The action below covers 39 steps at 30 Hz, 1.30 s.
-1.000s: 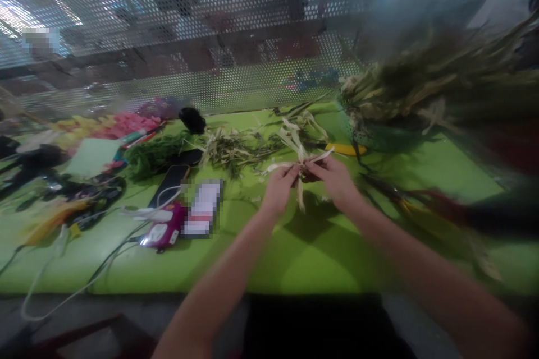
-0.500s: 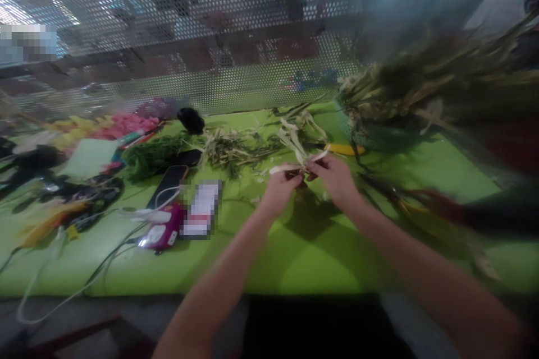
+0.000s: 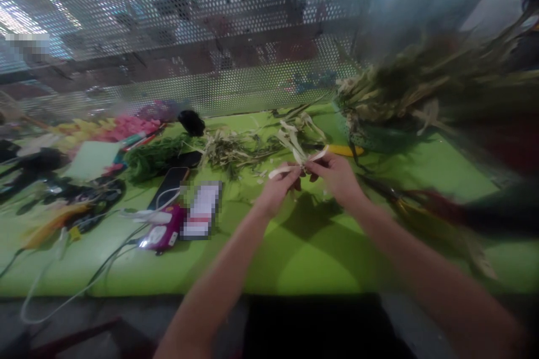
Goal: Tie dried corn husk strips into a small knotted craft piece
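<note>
Both hands meet over the green table (image 3: 295, 263), pinching a pale dried husk strip bundle (image 3: 292, 141) between them. My left hand (image 3: 280, 188) is closed on the bundle's lower end, with one pale strip lying over its fingers. My right hand (image 3: 330, 174) grips the same end from the other side, a short strip sticking up past its fingertips. The bundle's loose strips point away from me. Just beyond the hands is a yellow-handled tool (image 3: 345, 150). Left of them lies a heap of dried husk scraps (image 3: 225, 148).
At the right, a green basket (image 3: 366, 137) holds long dried leaves. Left are a pixelated phone (image 3: 202, 210), a dark phone (image 3: 170, 185), a magenta device (image 3: 162, 233) with cables, green netting (image 3: 154, 157) and pink flowers (image 3: 135, 125). Perforated sheeting (image 3: 252, 39) stands behind.
My left hand has shifted slightly, and more of its fingers show beneath the bundle. Both hands keep their hold on it.
</note>
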### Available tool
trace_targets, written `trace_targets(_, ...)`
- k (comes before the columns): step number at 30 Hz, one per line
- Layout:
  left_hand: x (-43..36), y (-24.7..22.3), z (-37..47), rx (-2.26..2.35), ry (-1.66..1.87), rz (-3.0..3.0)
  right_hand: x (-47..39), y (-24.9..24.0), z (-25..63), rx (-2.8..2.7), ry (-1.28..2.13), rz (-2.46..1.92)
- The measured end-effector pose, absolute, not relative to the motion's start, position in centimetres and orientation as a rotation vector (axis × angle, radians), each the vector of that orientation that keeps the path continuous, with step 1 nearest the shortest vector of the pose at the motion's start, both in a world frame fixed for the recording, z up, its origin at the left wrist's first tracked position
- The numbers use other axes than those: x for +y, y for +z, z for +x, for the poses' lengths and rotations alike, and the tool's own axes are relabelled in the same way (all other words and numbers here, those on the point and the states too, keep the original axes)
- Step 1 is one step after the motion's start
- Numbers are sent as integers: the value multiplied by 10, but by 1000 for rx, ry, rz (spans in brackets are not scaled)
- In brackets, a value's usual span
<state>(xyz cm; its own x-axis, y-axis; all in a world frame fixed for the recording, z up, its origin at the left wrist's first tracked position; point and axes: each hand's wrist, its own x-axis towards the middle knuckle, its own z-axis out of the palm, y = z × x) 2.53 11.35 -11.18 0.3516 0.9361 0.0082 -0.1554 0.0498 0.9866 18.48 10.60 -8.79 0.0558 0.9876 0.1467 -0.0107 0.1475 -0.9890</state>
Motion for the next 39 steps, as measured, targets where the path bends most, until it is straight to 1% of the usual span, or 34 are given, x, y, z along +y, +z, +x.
trace_targets(5,116,-111,25,918,1027,1345,104,-89,180,-1232,1130,-1116)
trace_targets(11,115,-110,29,877,1065,1360,105,-92,179,-1140,1164,-1097)
trace_targets(16,109,-107,31,824,1119,1265,105,-93,180,-1084,1256,-1030)
trace_targets(25,111,-105,29,844,1038,1198,105,-92,181,-1097,1261,-994)
trace_targets(31,116,-113,27,960,1188,1051,104,-94,179,-1249,1292,-1083)
trace_targets(35,116,-113,29,885,1261,920,105,-100,179,-1438,1214,-1133)
trace_targets(39,113,-109,33,830,1233,762,103,-104,180,-1659,976,-1224)
